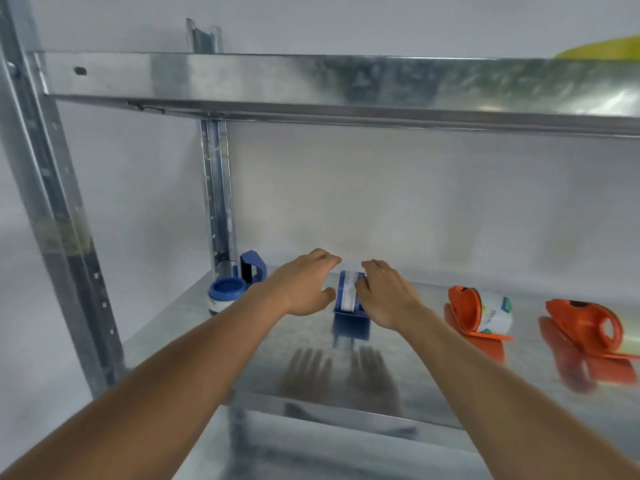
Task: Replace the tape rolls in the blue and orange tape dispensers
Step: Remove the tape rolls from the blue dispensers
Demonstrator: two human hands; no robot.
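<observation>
Both hands reach over the metal shelf (433,382) to the blue dispenser (350,315) at its middle, one on each side, likely to steady it while the white tape roll (349,292) seated in it is handled. The left hand (304,284) hovers just beside it, fingers loosely spread and holding nothing; the right hand (386,294) rests its curled fingers against the roll, though whether they truly grip it I cannot tell. A blue-capped roll (225,294) stands far left. Two orange dispensers (476,315) lie to the right, the farther one (588,329) cut off by the edge.

Dispenser (350,308) btwn hands, on shelf (433,372); two dispensers right.
</observation>
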